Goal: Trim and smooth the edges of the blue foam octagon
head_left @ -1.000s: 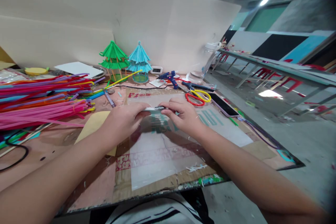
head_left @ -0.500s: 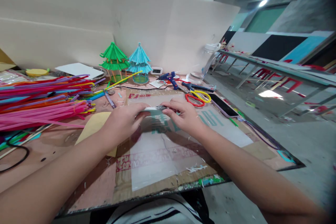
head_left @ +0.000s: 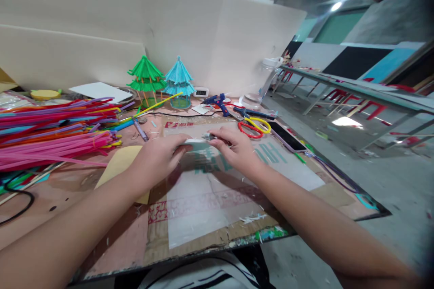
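Observation:
My left hand [head_left: 159,157] and my right hand [head_left: 235,148] meet over the middle of the cardboard mat [head_left: 206,198]. Both are closed with pinched fingers on a small pale, flat piece [head_left: 198,141] held between them just above the mat. I cannot make out what the piece is. A clear plastic sheet [head_left: 203,216] lies on the mat under my wrists. Red and yellow scissors [head_left: 253,126] lie just beyond my right hand.
A big pile of coloured straws [head_left: 50,131] fills the left of the table. Green [head_left: 146,76] and blue [head_left: 179,81] straw pagodas stand at the back, with a blue glue gun [head_left: 219,100] and a phone [head_left: 288,135] to the right. A black cable [head_left: 16,203] lies at the left.
Both hands stay pinched on the small piece, and the right fingers have shifted slightly along it. The view has tilted down a little.

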